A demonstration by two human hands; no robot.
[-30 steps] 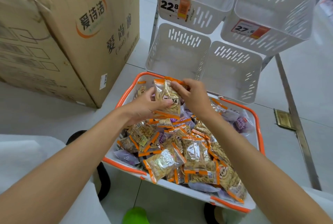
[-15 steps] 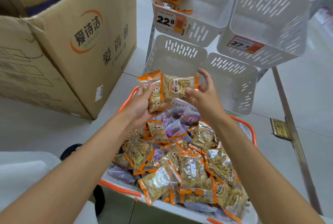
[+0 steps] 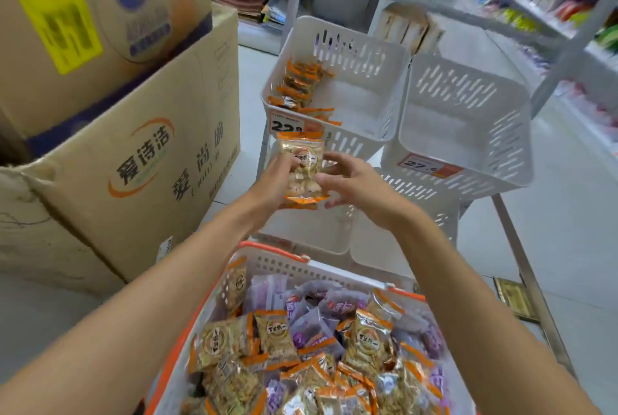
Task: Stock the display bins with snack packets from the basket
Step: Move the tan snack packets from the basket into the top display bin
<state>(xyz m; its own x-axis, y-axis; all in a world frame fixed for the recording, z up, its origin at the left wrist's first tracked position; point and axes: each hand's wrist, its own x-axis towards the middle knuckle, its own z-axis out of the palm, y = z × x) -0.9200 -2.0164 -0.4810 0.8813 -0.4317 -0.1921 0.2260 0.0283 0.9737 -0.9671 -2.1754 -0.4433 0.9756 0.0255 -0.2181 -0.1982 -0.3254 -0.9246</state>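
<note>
Two brown cardboard boxes (image 3: 133, 164) are standing on the left, one on the other. A basket (image 3: 274, 252) with an orange rim is sitting nearest, holding a heap of gold and purple snack packets (image 3: 368, 341), too many to count. Four white bins (image 3: 468, 120) are standing behind it, two up, two down. The top left bin (image 3: 361, 57) is holding a small pile of orange packets (image 3: 301, 83). The left hand (image 3: 274, 180) is gripping one gold packet (image 3: 302, 164) upright in front of that bin. The right hand (image 3: 357, 184) is touching its other edge, fingers spread.
</note>
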